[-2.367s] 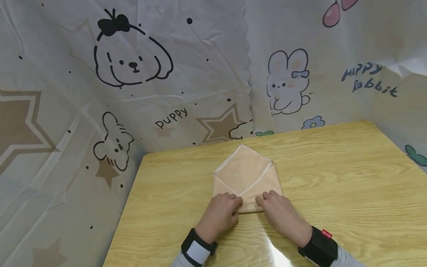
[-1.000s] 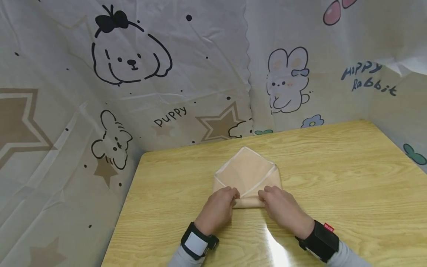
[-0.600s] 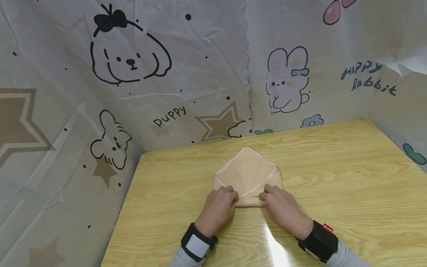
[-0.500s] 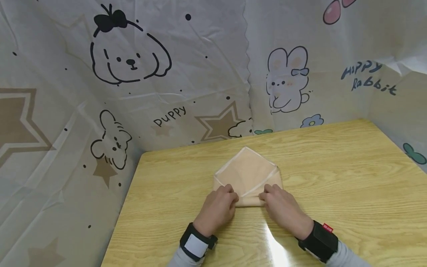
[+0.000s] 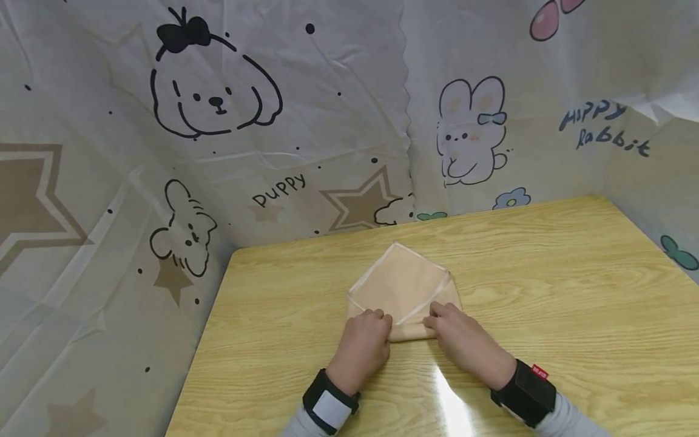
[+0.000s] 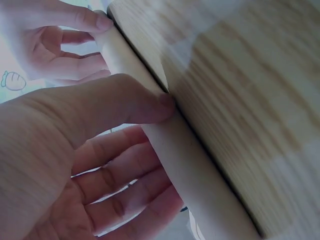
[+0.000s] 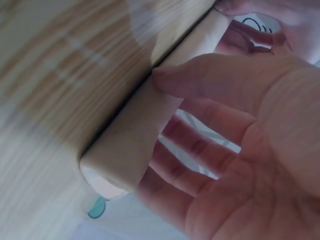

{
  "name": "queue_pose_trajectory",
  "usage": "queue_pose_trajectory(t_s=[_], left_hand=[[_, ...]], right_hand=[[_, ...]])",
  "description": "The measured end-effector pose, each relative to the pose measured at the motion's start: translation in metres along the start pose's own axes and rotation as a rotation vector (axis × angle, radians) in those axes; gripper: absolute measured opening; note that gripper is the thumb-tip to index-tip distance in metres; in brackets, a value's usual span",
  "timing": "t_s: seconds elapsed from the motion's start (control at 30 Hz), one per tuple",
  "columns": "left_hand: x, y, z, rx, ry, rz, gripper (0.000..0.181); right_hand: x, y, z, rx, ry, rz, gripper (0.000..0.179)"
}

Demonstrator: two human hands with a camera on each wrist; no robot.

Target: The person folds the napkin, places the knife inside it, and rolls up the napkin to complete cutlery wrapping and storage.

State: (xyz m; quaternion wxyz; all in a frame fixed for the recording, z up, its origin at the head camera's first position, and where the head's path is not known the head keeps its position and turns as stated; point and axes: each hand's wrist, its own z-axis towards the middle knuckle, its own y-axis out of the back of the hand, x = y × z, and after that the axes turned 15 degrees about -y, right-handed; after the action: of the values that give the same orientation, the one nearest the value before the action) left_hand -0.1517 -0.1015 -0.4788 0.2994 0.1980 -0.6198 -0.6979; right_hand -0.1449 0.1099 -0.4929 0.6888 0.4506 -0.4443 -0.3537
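Note:
A peach cloth with white edging (image 5: 401,282) lies on the table, folded into an envelope shape with its point away from me. Its near edge is rolled into a band (image 5: 409,332). My left hand (image 5: 364,343) grips the left part of this roll, thumb on the near side and fingers curled over the top. On the right part, my right hand (image 5: 464,341) holds the roll the same way. In the left wrist view the thumb (image 6: 135,102) presses on the rolled cloth (image 6: 185,165). The right wrist view shows the roll's right end (image 7: 117,160) beyond the fingers.
The wood-grain table (image 5: 573,291) stretches out on both sides of the cloth. Behind and to the left hangs a white sheet (image 5: 349,121) printed with cartoon animals and stars. Each wrist wears a black strap, such as the right wrist strap (image 5: 524,393).
The near edge of the cloth has been rolled away from me into a narrow band. Lately, the left hand has turned a little and the cloth's far point has shifted slightly left.

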Motion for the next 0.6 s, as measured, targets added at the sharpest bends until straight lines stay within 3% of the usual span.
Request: queue_pose_trajectory(t_s=[0.4,0.6], left_hand=[[-0.0075,-0.0026,-0.0035,0.019,0.052,-0.063,0.009],[-0.0068,-0.0024,-0.0034,0.003,0.039,-0.06,0.004]], right_hand=[[0.0023,0.0029,-0.0044,0.0,-0.008,0.018,0.024],[0.0018,0.0071,-0.0037,0.033,-0.013,0.002,0.018]])
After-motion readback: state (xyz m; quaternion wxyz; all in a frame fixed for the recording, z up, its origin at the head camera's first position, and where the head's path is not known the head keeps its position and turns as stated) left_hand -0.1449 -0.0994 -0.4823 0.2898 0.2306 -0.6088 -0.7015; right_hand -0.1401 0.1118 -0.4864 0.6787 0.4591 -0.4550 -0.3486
